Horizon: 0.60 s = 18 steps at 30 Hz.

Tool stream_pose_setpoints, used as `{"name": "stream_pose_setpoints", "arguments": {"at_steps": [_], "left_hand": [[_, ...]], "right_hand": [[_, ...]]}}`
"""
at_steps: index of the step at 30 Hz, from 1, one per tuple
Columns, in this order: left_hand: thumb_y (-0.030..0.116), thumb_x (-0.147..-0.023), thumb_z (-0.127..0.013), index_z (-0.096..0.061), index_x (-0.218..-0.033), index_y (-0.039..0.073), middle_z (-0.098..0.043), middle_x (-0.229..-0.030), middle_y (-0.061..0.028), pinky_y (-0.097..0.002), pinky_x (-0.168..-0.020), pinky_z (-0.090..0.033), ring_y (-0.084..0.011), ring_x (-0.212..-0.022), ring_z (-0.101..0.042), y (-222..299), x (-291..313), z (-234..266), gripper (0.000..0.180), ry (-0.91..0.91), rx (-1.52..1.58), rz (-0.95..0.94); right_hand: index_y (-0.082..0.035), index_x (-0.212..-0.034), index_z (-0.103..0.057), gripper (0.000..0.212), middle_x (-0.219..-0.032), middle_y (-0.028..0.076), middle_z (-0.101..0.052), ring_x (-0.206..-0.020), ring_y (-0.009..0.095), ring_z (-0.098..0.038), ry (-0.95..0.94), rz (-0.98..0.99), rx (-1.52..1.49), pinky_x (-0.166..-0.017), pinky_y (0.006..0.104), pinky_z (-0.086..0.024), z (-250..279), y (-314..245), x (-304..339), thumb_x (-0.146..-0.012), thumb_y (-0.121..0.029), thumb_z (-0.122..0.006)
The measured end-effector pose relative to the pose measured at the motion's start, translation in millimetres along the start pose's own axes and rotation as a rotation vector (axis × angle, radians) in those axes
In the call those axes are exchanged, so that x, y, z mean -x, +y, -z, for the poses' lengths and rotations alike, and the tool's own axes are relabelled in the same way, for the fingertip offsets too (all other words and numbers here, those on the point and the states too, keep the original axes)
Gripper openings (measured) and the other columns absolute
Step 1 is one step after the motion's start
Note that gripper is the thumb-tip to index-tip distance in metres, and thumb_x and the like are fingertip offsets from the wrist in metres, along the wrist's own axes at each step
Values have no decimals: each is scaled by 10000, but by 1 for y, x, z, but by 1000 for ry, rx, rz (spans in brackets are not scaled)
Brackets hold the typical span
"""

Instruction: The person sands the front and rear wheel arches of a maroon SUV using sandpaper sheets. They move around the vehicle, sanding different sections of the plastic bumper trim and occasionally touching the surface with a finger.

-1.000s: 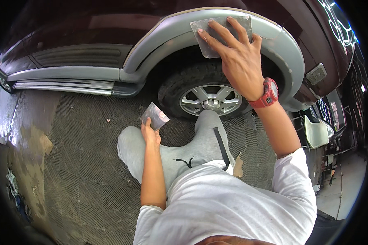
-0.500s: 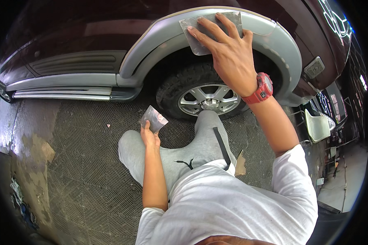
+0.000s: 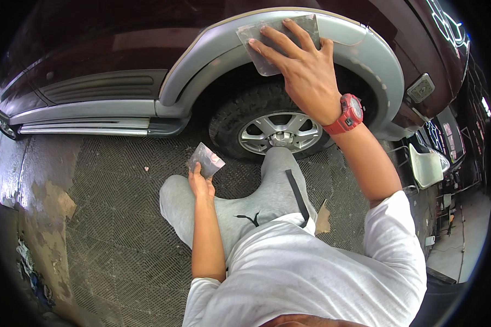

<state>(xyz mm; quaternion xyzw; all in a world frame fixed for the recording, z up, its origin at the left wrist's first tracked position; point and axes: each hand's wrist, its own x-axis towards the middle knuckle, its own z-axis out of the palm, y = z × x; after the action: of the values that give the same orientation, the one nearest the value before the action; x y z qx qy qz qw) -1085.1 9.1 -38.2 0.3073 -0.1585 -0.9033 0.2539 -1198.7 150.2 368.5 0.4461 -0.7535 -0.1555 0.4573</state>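
Observation:
My right hand [image 3: 311, 73], with a red watch on the wrist, presses a thin, flat grey putty spreader [image 3: 253, 31] against the silver wheel-arch trim [image 3: 215, 41] of a dark maroon vehicle. Its fingers lie spread over the sheet, and the thumb's tip is hidden. Lower down, above my bent left knee, my left hand [image 3: 201, 182] grips a second grey spreader [image 3: 203, 155]. A dab of pinkish putty [image 3: 216, 160] sits along that one's right side. Small pale patches show on the right part of the trim.
Below the arch is a wheel [image 3: 281, 132] with a silver rim, right in front of my knees. A metal side step [image 3: 84, 127] runs off to the left. Textured matting [image 3: 120, 229] covers the floor. A pale chair [image 3: 425, 168] stands at the right.
My right hand and its spreader have shifted slightly left along the trim. The left hand keeps its hold, almost still.

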Motion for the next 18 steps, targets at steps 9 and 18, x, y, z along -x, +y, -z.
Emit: {"name": "stream_pose_setpoints", "arguments": {"at_steps": [9, 18], "left_hand": [[147, -1020, -650, -571, -1367, 48, -655, -1293, -102, -377, -867, -583, -241, -1112, -675, 3, 5, -1, 369, 7, -3, -7], [140, -1030, -623, -571, -1365, 42, -654, -1296, -104, -370, -858, -599, -242, -1106, -681, 3, 4, -2, 352, 24, -4, -9]], "right_hand": [[-326, -1446, -620, 665, -1501, -66, -547, -1425, 240, -465, 2, -6, -14, -940, 546, -397, 6, -2, -2, -849, -44, -703], [-329, -1411, -647, 654, -1476, -70, -570, -1408, 239, -487, -35, -3, -21, -912, 536, -411, 13, -1, 6, -832, -29, -702]]}}
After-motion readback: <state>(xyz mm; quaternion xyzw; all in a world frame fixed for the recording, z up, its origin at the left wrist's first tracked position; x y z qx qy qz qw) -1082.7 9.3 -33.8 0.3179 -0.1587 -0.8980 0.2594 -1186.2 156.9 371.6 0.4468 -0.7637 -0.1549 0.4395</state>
